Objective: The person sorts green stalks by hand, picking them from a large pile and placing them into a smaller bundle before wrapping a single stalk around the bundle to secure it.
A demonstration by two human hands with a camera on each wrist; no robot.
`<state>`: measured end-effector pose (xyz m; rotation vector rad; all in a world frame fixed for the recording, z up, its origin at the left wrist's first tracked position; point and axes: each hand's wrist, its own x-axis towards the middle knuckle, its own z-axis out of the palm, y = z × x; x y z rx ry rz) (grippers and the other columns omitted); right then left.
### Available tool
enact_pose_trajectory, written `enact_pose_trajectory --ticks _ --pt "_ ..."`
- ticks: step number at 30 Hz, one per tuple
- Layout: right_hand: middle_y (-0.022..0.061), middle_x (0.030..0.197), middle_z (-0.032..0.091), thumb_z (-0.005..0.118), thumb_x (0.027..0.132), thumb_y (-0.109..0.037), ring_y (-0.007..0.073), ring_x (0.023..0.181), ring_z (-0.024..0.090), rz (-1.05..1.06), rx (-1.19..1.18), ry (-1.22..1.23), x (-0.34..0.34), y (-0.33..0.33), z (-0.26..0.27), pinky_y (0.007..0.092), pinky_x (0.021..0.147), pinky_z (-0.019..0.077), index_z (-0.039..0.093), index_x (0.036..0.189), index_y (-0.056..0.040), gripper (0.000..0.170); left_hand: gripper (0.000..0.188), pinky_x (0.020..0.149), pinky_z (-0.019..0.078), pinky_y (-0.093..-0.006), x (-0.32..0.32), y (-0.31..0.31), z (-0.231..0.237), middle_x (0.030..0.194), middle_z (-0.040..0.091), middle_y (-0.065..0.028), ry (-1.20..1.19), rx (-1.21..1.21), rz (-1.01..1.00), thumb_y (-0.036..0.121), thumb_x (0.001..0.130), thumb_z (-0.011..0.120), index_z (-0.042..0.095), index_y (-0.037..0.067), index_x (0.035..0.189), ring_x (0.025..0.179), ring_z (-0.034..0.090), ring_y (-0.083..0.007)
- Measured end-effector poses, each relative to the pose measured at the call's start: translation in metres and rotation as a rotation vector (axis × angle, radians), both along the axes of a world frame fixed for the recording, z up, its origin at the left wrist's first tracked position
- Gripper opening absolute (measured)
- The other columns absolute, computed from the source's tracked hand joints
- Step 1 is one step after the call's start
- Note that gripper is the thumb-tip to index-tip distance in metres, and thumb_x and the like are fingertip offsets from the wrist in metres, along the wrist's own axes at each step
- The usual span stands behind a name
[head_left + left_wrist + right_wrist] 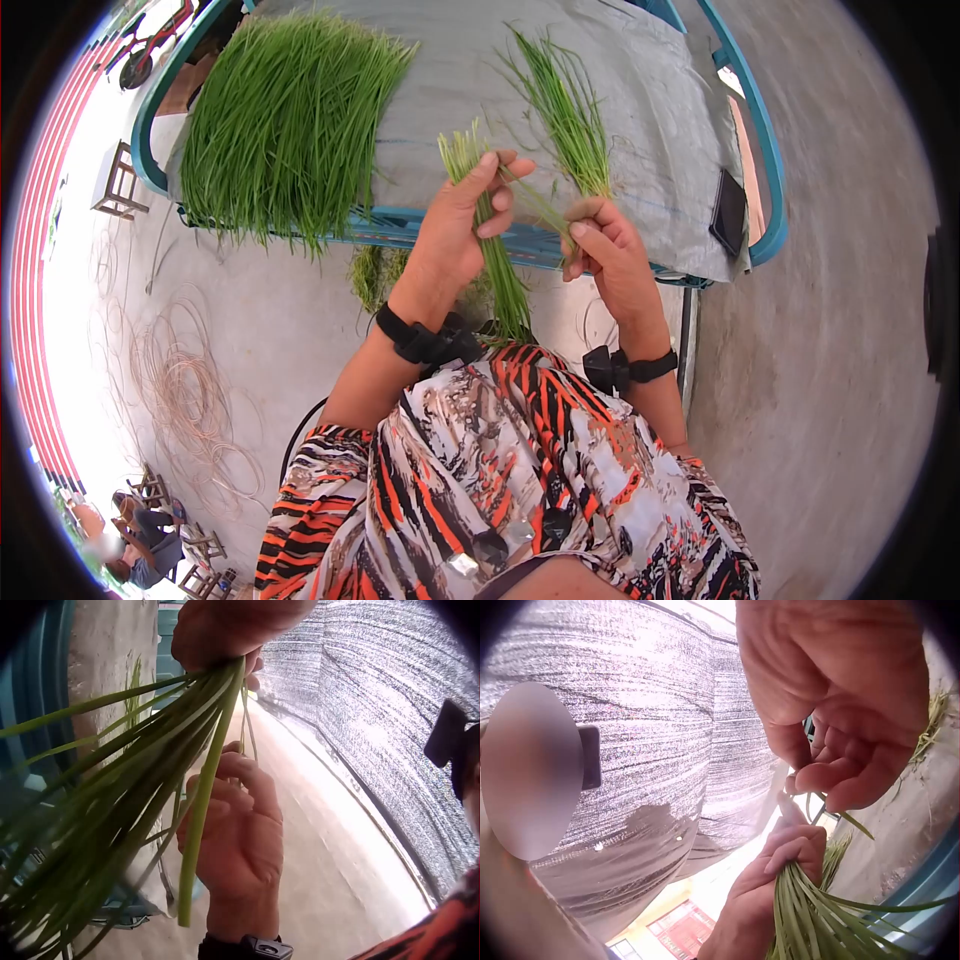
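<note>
In the head view my left hand (450, 230) grips a bunch of green chives (507, 290), pale cut ends up and leaf tips hanging toward my lap. My right hand (618, 262) pinches a thin green blade (540, 208) between thumb and fingers. That blade runs across to the left hand's fingertips. The left wrist view shows the leaves (142, 780) fanning down from the fist, with the right hand (244, 832) close behind. In the right wrist view, the pinching fingertips (817, 776) are just above the left hand (761, 877).
A large pile of chives (285, 120) covers the left of a grey sheet (450, 70) on a blue-framed cart (768, 190). A smaller bunch (565, 110) lies at right, near a phone (729, 212). Coiled wire (185, 390) and a stool (120, 185) stand left; someone sits (150, 540) lower left.
</note>
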<state>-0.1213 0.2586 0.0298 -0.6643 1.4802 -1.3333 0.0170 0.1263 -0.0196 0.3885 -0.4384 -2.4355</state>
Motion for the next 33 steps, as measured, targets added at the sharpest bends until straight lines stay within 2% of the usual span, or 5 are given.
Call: enact_pose_trajectory --ticks 11,16,22,28,33 --pt "0.0019 0.075 0.058 0.059 0.088 -0.013 0.0073 0.06 0.053 0.09 0.172 0.121 -0.022 0.045 -0.029 0.0206 0.055 0.044 0.057 0.098 -0.0034 0.014 0.021 0.073 0.0471 -0.0287 -0.004 -0.013 -0.012 0.098 0.065 -0.0059 0.056 0.273 0.146 0.021 0.096 0.053 0.053 0.006 0.111 0.08 0.058 -0.0151" --pt "0.003 0.075 0.059 0.059 0.084 -0.012 0.0094 0.06 0.052 -0.19 0.254 0.471 -0.031 0.049 -0.037 0.0226 0.056 0.0435 0.059 0.093 -0.0013 0.013 0.019 0.057 0.041 -0.0236 0.001 -0.036 -0.027 0.073 0.049 0.0016 0.15 0.232 0.096 0.019 0.097 0.051 0.052 0.003 0.107 0.062 0.047 -0.0105" --pt "0.0099 0.075 0.062 0.066 0.08 -0.023 0.024 0.061 0.057 -0.322 0.064 1.198 -0.035 0.017 -0.037 0.0361 0.059 0.0442 0.062 0.089 -0.0031 0.022 0.017 0.042 0.0281 -0.0212 -0.003 -0.041 -0.031 0.063 0.034 0.0043 0.065 0.149 0.05 0.018 0.097 0.051 0.051 0.002 0.105 0.05 0.032 -0.0058" --pt "0.0075 0.07 0.064 0.064 0.079 -0.04 0.0264 0.066 0.06 -0.126 0.614 1.285 -0.018 0.022 -0.046 0.0374 0.059 0.0437 0.066 0.085 -0.0083 0.032 0.018 0.041 0.0279 -0.021 -0.007 -0.03 -0.028 0.061 0.033 0.005 -0.067 0.154 0.025 0.018 0.097 0.05 0.051 0.002 0.105 0.048 0.031 -0.0054" --pt "0.0089 0.074 0.064 0.066 0.079 -0.032 0.0284 0.069 0.062 -0.327 0.385 1.267 -0.007 0.02 -0.068 0.0387 0.06 0.0451 0.063 0.082 -0.0079 0.024 0.018 0.041 0.028 -0.0208 -0.01 -0.025 -0.033 0.061 0.033 0.0048 -0.085 0.141 -0.035 0.018 0.097 0.05 0.051 0.002 0.105 0.049 0.031 -0.0052"
